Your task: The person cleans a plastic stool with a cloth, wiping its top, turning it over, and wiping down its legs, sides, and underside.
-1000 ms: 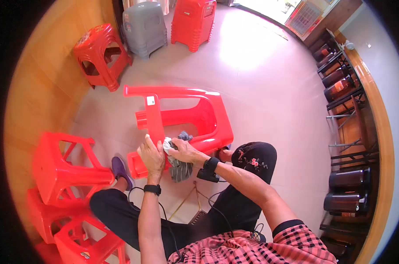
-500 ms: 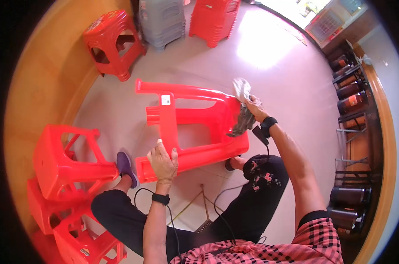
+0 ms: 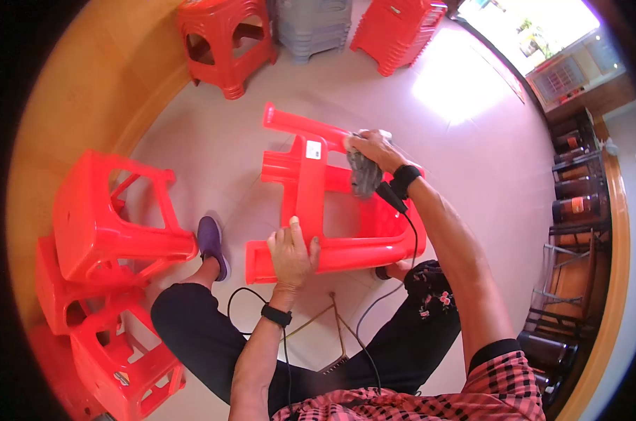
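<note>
A red plastic stool [image 3: 360,254] lies on its side in front of my knees, legs pointing left, with a white label on its crossbar. My left hand [image 3: 292,259] is closed on the near leg where it meets that crossbar. In my right hand [image 3: 378,150] is a crumpled grey cloth [image 3: 364,175], pressed against the far leg of the stool. Part of the cloth is hidden under the fingers. A dark strap and cable hang at my right wrist.
More red stools [image 3: 93,221] are piled at my left. Along the back stand a red stool [image 3: 227,45], a grey stool stack [image 3: 312,28] and another red stack [image 3: 396,31]. Dark jars [image 3: 577,189] line the right wall. A metal tool [image 3: 335,319] lies between my legs.
My right hand has moved the cloth from the seat end leftward along the far leg. My left hand keeps its hold. The whole view has shifted, with the stool now further right.
</note>
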Demonstrator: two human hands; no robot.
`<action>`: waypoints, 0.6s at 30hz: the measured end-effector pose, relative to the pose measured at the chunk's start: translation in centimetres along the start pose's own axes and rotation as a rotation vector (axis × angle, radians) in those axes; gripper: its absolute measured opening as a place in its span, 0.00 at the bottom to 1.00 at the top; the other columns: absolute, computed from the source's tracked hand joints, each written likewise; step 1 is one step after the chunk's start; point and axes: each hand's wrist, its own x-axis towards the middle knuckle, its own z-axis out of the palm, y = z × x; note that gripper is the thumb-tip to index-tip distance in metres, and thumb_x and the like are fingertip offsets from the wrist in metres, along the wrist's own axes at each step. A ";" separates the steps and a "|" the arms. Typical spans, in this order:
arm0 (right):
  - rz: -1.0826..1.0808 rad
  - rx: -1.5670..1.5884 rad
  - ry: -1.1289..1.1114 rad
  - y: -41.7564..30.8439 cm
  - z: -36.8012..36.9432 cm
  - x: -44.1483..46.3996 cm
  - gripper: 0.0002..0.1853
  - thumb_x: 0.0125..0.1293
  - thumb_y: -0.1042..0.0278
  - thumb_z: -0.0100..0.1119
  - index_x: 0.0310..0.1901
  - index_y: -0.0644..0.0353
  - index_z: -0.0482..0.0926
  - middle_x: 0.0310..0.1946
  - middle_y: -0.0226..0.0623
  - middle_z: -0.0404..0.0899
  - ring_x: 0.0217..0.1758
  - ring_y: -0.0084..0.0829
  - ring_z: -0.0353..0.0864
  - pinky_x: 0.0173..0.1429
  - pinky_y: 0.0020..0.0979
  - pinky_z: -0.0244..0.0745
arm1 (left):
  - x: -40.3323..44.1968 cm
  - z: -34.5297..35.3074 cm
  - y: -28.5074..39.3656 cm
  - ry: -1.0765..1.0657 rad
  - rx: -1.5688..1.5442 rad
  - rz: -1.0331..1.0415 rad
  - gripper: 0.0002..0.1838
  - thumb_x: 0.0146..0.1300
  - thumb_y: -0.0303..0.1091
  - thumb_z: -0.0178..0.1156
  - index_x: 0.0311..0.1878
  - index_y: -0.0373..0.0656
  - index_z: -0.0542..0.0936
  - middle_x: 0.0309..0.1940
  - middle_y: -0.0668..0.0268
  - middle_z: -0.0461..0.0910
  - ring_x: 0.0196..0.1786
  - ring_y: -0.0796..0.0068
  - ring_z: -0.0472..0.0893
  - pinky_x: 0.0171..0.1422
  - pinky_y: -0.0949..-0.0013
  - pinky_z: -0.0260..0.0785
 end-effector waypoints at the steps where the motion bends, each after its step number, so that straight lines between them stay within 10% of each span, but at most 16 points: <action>1: -0.010 -0.005 -0.013 -2.4 1.0 0.3 0.25 0.52 0.50 0.55 0.33 0.72 0.79 0.27 0.53 0.79 0.30 0.39 0.81 0.37 0.36 0.75 | -0.1 0.0 0.0 0.006 0.006 -0.015 0.31 0.57 0.40 0.59 0.58 0.27 0.65 0.37 0.53 0.72 0.43 0.55 0.71 0.53 0.52 0.60; 15: -0.178 -0.298 -0.119 -15.1 6.5 5.0 0.26 0.51 0.48 0.53 0.37 0.66 0.81 0.37 0.58 0.80 0.44 0.50 0.81 0.46 0.40 0.75 | 0.9 -0.7 0.8 0.005 -0.058 -0.066 0.30 0.57 0.41 0.58 0.56 0.26 0.68 0.36 0.54 0.74 0.42 0.59 0.72 0.53 0.52 0.61; 18: -0.311 -0.354 -0.169 -15.0 6.1 5.1 0.26 0.52 0.47 0.55 0.45 0.61 0.80 0.37 0.45 0.81 0.42 0.37 0.80 0.47 0.34 0.73 | 0.8 -0.8 0.9 0.004 -0.052 -0.052 0.31 0.57 0.40 0.58 0.57 0.25 0.66 0.36 0.53 0.73 0.40 0.57 0.71 0.50 0.53 0.60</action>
